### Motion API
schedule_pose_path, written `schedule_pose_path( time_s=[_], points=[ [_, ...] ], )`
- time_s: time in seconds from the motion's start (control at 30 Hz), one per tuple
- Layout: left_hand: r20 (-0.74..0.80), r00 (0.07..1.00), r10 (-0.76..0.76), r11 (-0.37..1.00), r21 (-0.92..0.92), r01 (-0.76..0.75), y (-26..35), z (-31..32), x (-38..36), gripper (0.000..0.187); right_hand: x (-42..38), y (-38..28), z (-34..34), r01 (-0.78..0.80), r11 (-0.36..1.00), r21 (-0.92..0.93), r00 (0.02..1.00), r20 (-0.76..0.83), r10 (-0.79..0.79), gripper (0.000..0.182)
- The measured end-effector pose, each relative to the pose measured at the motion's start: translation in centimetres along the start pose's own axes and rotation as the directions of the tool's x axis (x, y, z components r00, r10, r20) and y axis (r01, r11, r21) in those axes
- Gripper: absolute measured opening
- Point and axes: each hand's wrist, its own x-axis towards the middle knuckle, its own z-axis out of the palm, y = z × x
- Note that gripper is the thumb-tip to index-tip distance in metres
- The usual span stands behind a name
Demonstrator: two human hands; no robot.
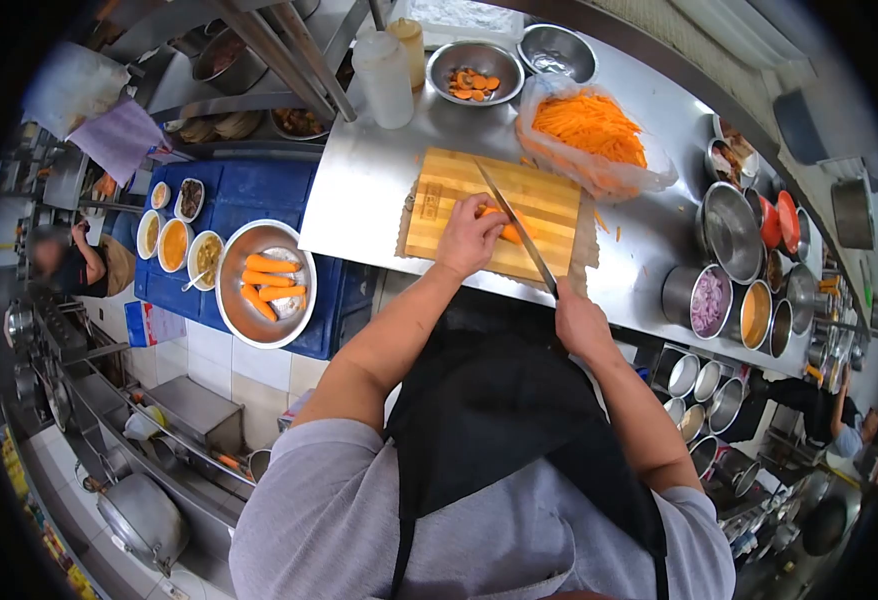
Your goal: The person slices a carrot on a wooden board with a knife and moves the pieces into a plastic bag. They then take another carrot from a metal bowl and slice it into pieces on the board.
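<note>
On the wooden cutting board [449,195] my left hand [467,238] presses down on a piece of carrot [510,234]. My right hand [579,325] grips the handle of a long knife [514,225], whose blade lies across the board right beside the carrot and my left fingers. Behind the board lies a clear plastic bag of shredded carrot [591,128]. To the left, a steel bowl of whole peeled carrots [259,283] rests on a blue crate.
A steel bowl with carrot slices [474,72], an empty steel bowl [556,50] and plastic bottles [384,75] stand at the counter's far end. Several metal pots and containers [729,285] line the right side. Small sauce bowls [174,243] sit left. Other people work at far left and lower right.
</note>
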Motion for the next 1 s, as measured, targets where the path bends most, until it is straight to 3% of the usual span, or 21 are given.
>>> schedule_pose_path(
  time_s=[0.3, 0.37, 0.5, 0.7, 1.0],
  points=[
    [-0.031, 1.000, -0.001, 1.000, -0.029, 0.000, 0.1, -0.1, 0.1, 0.020, -1.3, 1.2, 0.6, 0.028, 0.999, -0.038, 0.999, 0.027, -0.027, 0.023],
    [-0.038, 0.999, 0.018, 1.000, -0.016, -0.019, 0.0, 0.0, 0.2, 0.019, 1.2, 1.5, 3.0, 0.102, 0.995, 0.012, 0.993, -0.067, -0.101, 0.022],
    [-0.030, 0.999, 0.028, 1.000, -0.014, -0.028, 0.2, -0.2, 0.2, 0.019, 0.9, 0.3, -0.1, 0.040, 0.999, -0.010, 0.999, 0.020, -0.039, 0.022],
    [-0.070, 0.997, 0.036, 0.999, -0.033, -0.038, 0.2, -0.1, 0.3, 0.019, -3.2, 0.5, -1.6, 0.039, 0.998, 0.040, 0.999, 0.022, -0.040, 0.022],
    [-0.040, 0.999, 0.025, 0.999, -0.037, -0.027, 0.0, -0.3, 0.2, 0.019, 2.4, 0.3, 2.4, 0.063, 0.997, 0.043, 0.998, -0.026, -0.062, 0.025]
  ],
)
